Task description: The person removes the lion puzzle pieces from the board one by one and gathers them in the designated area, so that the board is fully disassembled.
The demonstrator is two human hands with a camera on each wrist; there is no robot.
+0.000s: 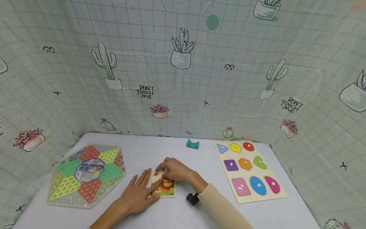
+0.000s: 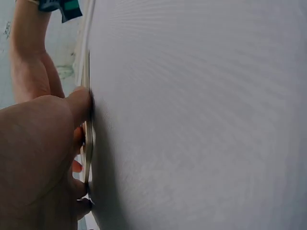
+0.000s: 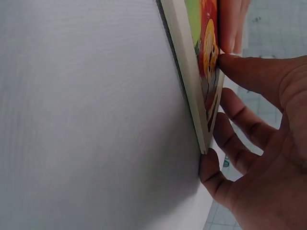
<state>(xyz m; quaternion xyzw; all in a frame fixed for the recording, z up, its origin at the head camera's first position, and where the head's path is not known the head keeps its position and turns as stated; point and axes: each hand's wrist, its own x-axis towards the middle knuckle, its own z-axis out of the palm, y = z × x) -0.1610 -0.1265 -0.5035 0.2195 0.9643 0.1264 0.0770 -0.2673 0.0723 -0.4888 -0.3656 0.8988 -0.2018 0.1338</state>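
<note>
A small wooden lion jigsaw puzzle (image 1: 167,187) lies flat on the white table in the head view, its pale wooden edge showing in the right wrist view. My left hand (image 1: 138,194) rests along its left side, fingers mostly straight, the index finger reaching across the picture. At the far edge, my right hand (image 1: 177,170) has its fingers curled round the board. The right thumb (image 3: 249,72) touches the picture side while the other fingers sit at the rim. Both hands hide parts of the picture.
A hexagonal Chinese checkers set (image 1: 114,173) lies at the left. On the right is a shape puzzle board (image 1: 251,171) with knobbed pieces. A teal curved block (image 1: 193,144) stands near the back edge. Patterned cloth (image 1: 183,86) hangs behind and around the table.
</note>
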